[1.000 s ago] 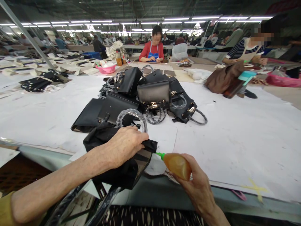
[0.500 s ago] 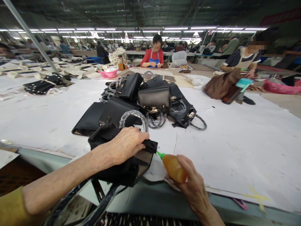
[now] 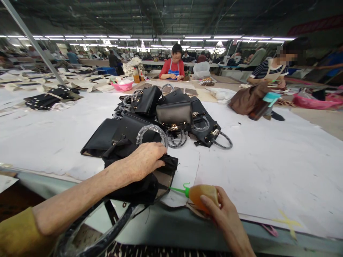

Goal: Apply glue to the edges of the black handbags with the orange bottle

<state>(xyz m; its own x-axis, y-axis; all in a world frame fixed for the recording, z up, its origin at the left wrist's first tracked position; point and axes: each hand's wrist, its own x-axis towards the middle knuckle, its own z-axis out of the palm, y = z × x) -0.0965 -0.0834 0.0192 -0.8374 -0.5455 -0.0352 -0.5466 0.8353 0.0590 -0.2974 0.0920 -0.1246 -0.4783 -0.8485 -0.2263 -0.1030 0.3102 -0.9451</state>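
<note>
My left hand [image 3: 146, 160] grips the upper edge of a black handbag [image 3: 131, 191] at the table's front edge, fingers closed over it. One plastic-wrapped handle of this bag hangs below the edge; another wrapped loop [image 3: 151, 129] stands up behind my hand. In my right hand [image 3: 221, 207] is a squeeze bottle [image 3: 203, 198] of amber liquid, probably glue, lying nearly level. Its thin green nozzle [image 3: 178, 190] points left, and the tip is at the bag's open side edge, where the brownish lining shows. Whether the tip touches it I cannot tell.
Several black handbags [image 3: 174, 114] are piled behind my left hand on the white-covered table [image 3: 268, 171]. A brown cloth bundle [image 3: 245, 100] and a pink basin [image 3: 316, 101] lie to the right. Another pink basin [image 3: 122, 86] stands far left. Two people work across the table.
My right hand has turned the bottle from slanting to nearly level. The nozzle tip has moved left and down along the bag's side edge. My left hand keeps its grip.
</note>
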